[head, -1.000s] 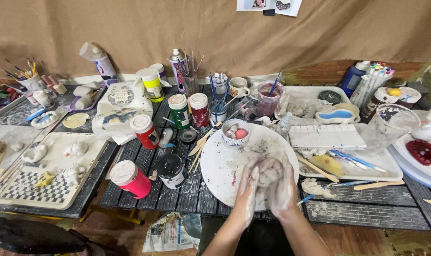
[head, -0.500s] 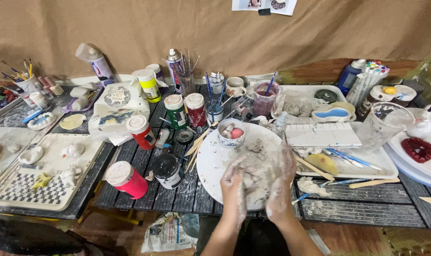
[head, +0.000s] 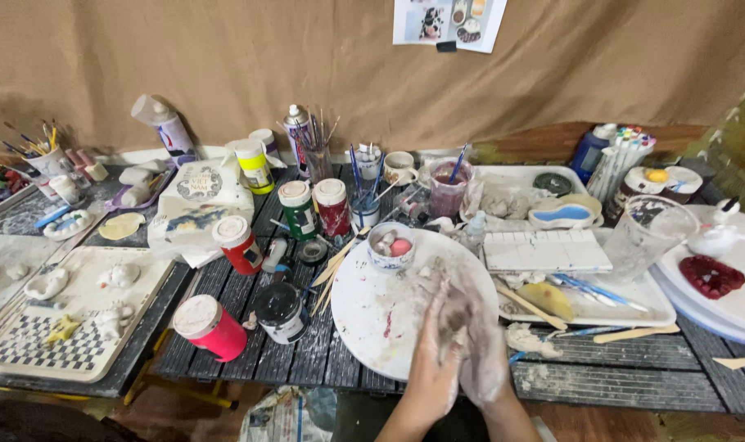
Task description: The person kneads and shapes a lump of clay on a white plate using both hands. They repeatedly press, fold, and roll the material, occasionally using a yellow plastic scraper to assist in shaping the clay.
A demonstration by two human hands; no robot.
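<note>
Both hands work at the near edge of a round white board (head: 372,311) that lies on the dark slatted table (head: 634,389), with little free room on any side of it. The left hand (head: 432,368) and the right hand (head: 480,352), both smeared with pale clay, press together around a lump of clay (head: 454,315), fingers curled about it; the lump sits between the palms just above the board's near right part. A small bowl (head: 390,245) holding pink and grey pieces stands on the board's far rim. To the left, a black jar (head: 281,312) and a red bottle (head: 208,326) crowd the board's edge, with wooden sticks (head: 333,270) lying between them and the board. To the right, a white tray (head: 602,307) with a paint palette (head: 546,250) lies just beside the hands. Behind, paint bottles and brush cups stand before a brown paper backdrop (head: 225,65).
</note>
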